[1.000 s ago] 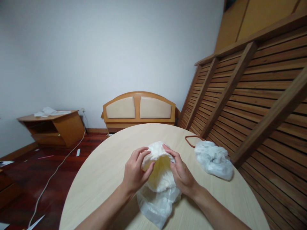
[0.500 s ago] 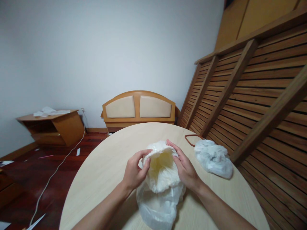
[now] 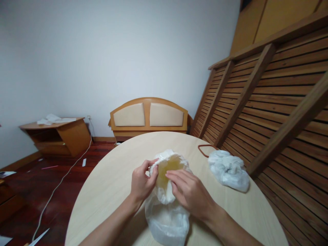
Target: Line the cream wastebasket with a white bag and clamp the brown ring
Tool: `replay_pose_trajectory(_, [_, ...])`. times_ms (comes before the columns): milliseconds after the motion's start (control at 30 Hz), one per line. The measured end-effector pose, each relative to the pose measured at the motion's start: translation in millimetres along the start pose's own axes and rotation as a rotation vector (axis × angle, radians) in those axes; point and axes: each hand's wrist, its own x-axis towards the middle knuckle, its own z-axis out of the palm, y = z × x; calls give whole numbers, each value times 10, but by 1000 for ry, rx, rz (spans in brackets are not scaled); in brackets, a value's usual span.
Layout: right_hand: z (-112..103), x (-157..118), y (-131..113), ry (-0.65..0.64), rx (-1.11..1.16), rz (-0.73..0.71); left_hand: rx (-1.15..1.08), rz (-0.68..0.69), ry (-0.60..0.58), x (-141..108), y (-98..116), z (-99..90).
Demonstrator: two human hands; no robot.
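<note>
A crinkled white plastic bag (image 3: 163, 194) stands on the round table before me, its gathered mouth open toward me and its inside yellowish. Its lower part is thin, see-through film that spreads toward the near edge. My left hand (image 3: 143, 179) pinches the left side of the rim between thumb and fingers. Across the right side of the mouth lies my right hand (image 3: 188, 189), fingers together and bent inward, thumb beneath them; it hides that part of the rim. The exact hold of the right fingertips is partly hidden.
On the table's right lies a bunched white plastic bag (image 3: 228, 171), beside a brown loop-shaped handle (image 3: 205, 150). A slatted wooden frame (image 3: 282, 119) leans along the right. Behind the table stands a padded headboard (image 3: 148, 114). A cable (image 3: 63, 179) crosses the floor near a low cabinet (image 3: 69, 136).
My right hand has moved from the right outer rim inward and to the left, over the bag's mouth. My left hand keeps its pinch on the rim.
</note>
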Motion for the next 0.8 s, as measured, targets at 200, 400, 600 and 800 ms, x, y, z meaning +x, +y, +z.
replay_pose_trajectory(200, [163,232,-193,-368,-133,249,68,80,-26,-45,69,4])
replay_pose_trajectory(400, [245,449,-31,-440,-107,278,80,147,-41,-70,140,-6])
replay_pose_trajectory(600, [231,485,-19,-617,-251,328,112,118,-7,-33,75,-22])
replay_pose_trajectory(800, [264,470,-74,-795,-321,275,168,85,18,12,37,-56])
